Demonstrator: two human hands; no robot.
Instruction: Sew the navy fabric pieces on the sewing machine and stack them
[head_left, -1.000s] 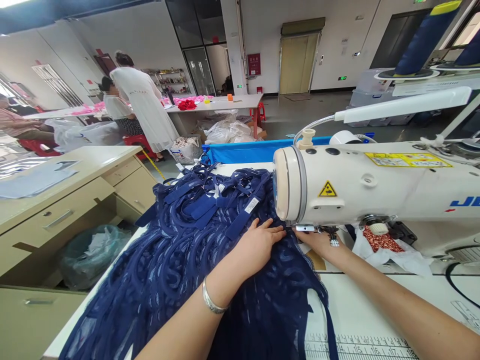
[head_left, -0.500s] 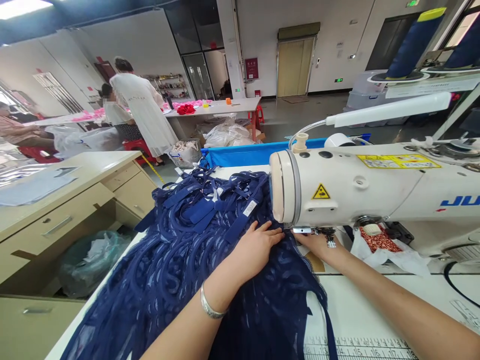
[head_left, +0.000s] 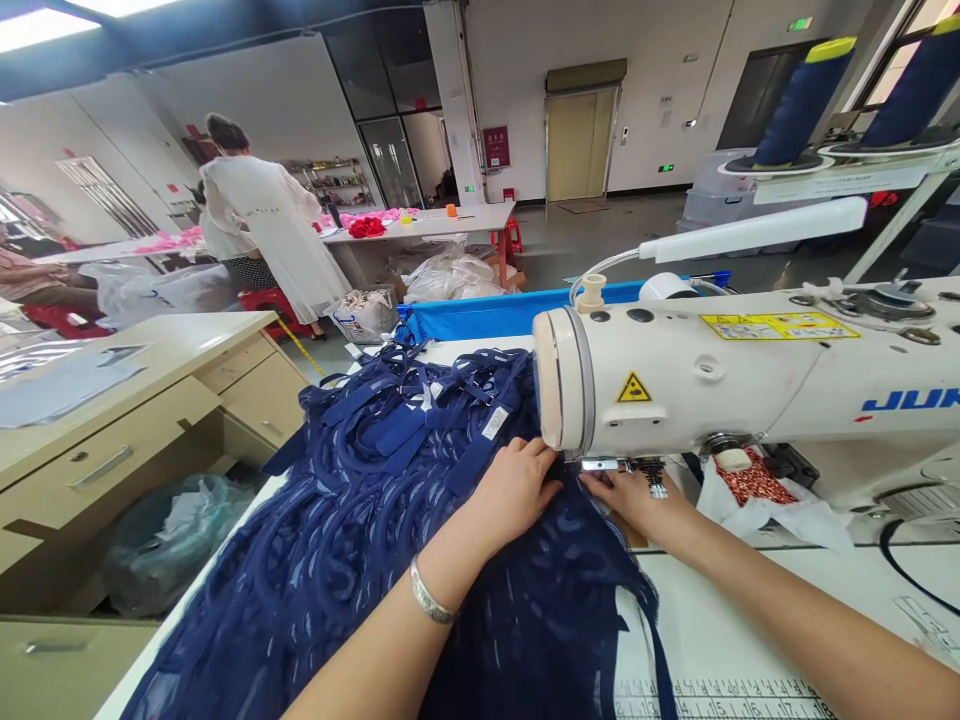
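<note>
A heap of navy cloth (head_left: 352,560) is spread over the left part of a white surface (head_left: 697,640), from its far edge toward its near one, the right side of the heap lying under the head of a sewing machine (head_left: 750,390). The heap is touched by the left hand (head_left: 510,495) (a silver bracelet (head_left: 430,597) is worn at the wrist), its fingers bent and set close together just beside the machine's head; whether cloth is clamped in them cannot be told. The cloth's right part is met by the right hand (head_left: 634,500), its fingers drawn together and partly hidden behind metal fittings, so their hold cannot be told either. A white label (head_left: 495,422) is seen near the left hand. Near the surface's near edge, ruler markings (head_left: 727,690) are shown. Beyond its far edge, blue sheeting (head_left: 480,315) is stretched, and navy thread spools (head_left: 804,110) are mounted at the far right.
</note>
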